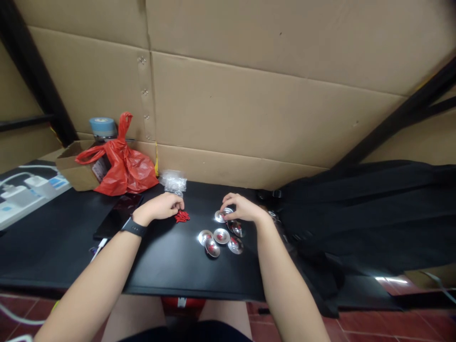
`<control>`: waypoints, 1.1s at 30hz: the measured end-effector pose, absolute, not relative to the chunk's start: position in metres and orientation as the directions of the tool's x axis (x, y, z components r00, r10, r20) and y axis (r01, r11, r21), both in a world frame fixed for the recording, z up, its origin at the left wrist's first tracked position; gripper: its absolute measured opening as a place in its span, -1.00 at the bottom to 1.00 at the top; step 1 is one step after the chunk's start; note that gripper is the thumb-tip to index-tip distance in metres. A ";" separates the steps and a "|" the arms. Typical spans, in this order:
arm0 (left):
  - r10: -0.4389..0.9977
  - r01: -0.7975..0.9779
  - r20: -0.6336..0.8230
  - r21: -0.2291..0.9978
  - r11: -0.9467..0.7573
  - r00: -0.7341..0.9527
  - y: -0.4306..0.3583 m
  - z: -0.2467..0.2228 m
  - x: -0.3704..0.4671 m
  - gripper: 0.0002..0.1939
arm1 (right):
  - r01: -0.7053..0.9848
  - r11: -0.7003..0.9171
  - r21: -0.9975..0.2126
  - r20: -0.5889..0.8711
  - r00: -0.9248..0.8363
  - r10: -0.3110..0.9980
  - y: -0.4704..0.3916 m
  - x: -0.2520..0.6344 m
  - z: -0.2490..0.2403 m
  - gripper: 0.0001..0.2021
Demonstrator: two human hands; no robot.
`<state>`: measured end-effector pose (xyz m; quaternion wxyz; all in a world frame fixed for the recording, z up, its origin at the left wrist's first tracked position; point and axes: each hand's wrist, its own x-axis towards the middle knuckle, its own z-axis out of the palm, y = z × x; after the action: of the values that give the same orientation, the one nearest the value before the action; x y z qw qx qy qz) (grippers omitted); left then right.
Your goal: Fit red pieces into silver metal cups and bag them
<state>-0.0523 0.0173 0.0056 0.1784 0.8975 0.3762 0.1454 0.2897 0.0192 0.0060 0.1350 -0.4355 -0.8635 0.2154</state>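
On the black table (171, 270), the 2 hands are apart: the right hand (241, 208) sits at the left hand's (164, 206) 3 o'clock. Small silver dishes (224, 232) cluster from under the right fingertips toward 7 o'clock. The red pieces (183, 217) lie piled at the left hand's 4 o'clock, beside its curled fingertips. Whether either hand grips anything, I cannot tell.

Dark wristband (134, 227), black shorts (217, 331)
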 end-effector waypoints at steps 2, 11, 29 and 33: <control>0.725 0.620 0.131 0.432 -0.655 0.676 0.017 0.007 -0.053 -0.74 | 0.691 0.546 -0.474 0.048 -0.599 0.800 0.019 0.281 0.005 -0.85; 0.703 0.496 0.354 0.518 -0.697 0.617 0.003 0.019 -0.033 -0.81 | 0.209 0.356 -0.911 0.281 -0.318 0.906 0.010 0.240 0.010 -0.73; 0.619 0.397 0.640 0.477 -0.784 0.455 -0.019 0.023 -0.002 -0.89 | -0.128 0.200 -0.971 0.237 -0.527 0.816 -0.007 0.211 0.010 -0.35; 0.624 0.412 0.621 0.470 -0.781 0.474 -0.018 0.027 -0.005 -0.87 | -0.023 0.225 -0.974 0.198 -0.567 0.800 -0.007 0.211 0.008 -0.15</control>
<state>-0.0052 -0.0185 0.0267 0.1286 0.8489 0.3050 0.4121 0.2112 -0.0066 0.0076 0.3705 -0.2819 -0.6895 0.5549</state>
